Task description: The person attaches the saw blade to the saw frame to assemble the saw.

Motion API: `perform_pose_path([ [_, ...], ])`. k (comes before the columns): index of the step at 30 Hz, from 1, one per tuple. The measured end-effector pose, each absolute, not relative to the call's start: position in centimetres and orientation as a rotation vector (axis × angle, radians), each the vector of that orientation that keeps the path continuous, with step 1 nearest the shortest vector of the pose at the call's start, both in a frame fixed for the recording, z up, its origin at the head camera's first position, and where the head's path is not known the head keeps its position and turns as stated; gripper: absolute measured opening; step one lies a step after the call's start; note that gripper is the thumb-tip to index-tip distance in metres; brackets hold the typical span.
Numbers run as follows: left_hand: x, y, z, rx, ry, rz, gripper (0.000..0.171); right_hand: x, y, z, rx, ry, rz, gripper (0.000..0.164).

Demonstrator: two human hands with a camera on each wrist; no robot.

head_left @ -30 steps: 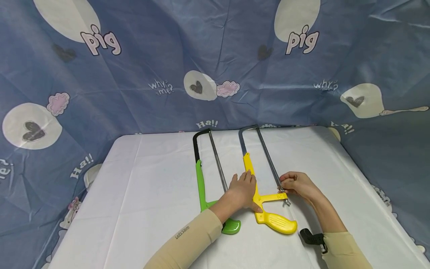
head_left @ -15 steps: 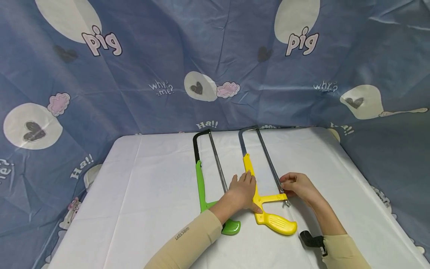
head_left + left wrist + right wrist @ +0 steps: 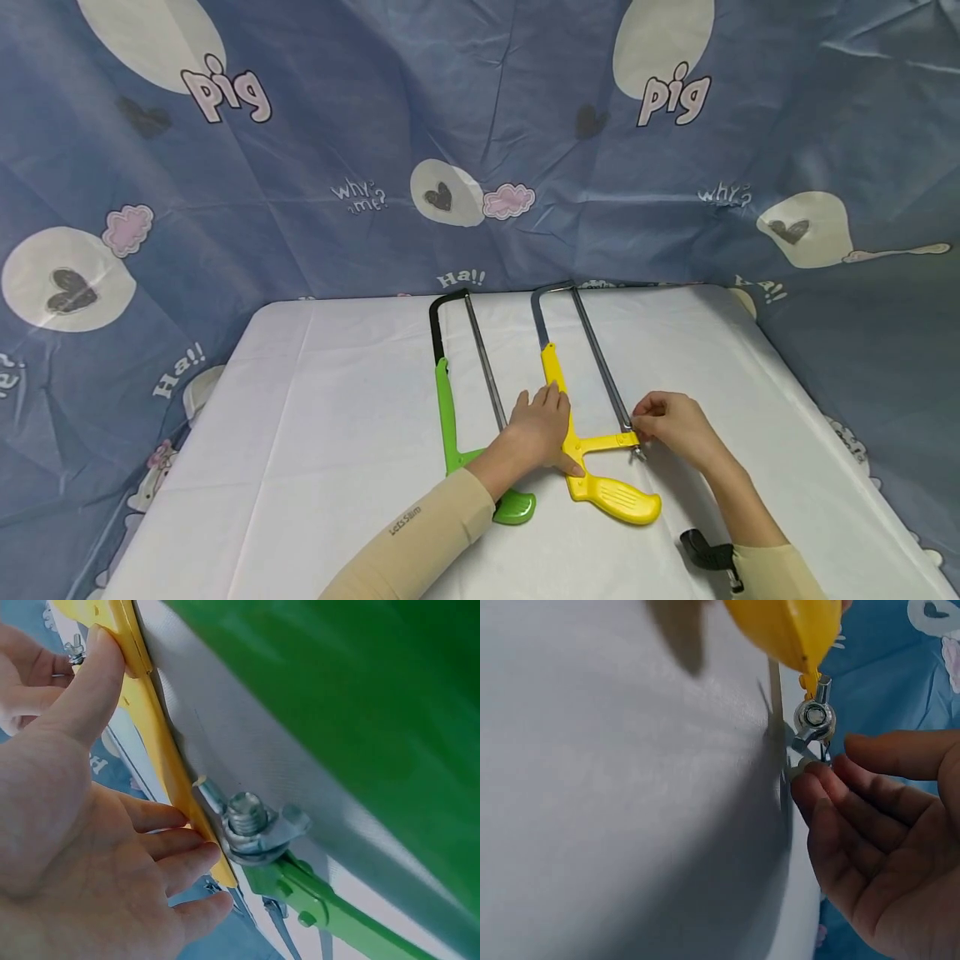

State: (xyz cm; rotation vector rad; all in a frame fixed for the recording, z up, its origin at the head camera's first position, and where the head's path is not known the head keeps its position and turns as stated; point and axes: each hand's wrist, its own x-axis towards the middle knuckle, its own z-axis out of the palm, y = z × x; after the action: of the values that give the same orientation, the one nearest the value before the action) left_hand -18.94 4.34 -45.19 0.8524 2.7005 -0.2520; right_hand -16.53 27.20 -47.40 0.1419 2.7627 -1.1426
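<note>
Head view. The yellow hacksaw (image 3: pixel 606 442) lies flat on the white-covered tabletop (image 3: pixel 352 417), its long axis running away from the person, with the far end leaning slightly left. Its bent steel end points to the far edge; its grip points toward the person and angles off to the right. The spine forms the left side of the saw, the blade (image 3: pixel 603 362) the right. The left hand (image 3: pixel 538 429) rests along the spine, back upward, fingers extended, thumb directed toward the grip; its forearm enters from the lower left of the saw. The right hand (image 3: pixel 675 423) is at the right of the saw, beside the blade's near end and the wing nut (image 3: pixel 638 454), fingers bent. The green hacksaw (image 3: pixel 447 408) lies left of the yellow hacksaw, roughly parallel, partly covered by the left forearm.

Left wrist view. The left palm faces the camera. The thumb rests on the yellow hacksaw near its grip; the fingertips touch the frame farther along, digits stretched and spread. The green hacksaw fills the foreground, right of the yellow one.

Right wrist view. The right hand is just below the yellow hacksaw's wing nut, thumb set apart from the loosely curved fingers. Fingertip contact with the nut cannot be determined.
</note>
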Motion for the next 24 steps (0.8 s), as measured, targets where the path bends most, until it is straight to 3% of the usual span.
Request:
perform_pose_path([
  [11,-18.9,4.4,-45.3,0.853,2.692,-0.263,0.117,-13.8,26.5,-46.4,0.027,2.924,-0.812,0.009],
  [24,-19.0,4.4,-45.3,0.849,2.692,-0.268,0.117,-11.2,25.3,-46.2,0.036,2.963,-0.575,0.024],
])
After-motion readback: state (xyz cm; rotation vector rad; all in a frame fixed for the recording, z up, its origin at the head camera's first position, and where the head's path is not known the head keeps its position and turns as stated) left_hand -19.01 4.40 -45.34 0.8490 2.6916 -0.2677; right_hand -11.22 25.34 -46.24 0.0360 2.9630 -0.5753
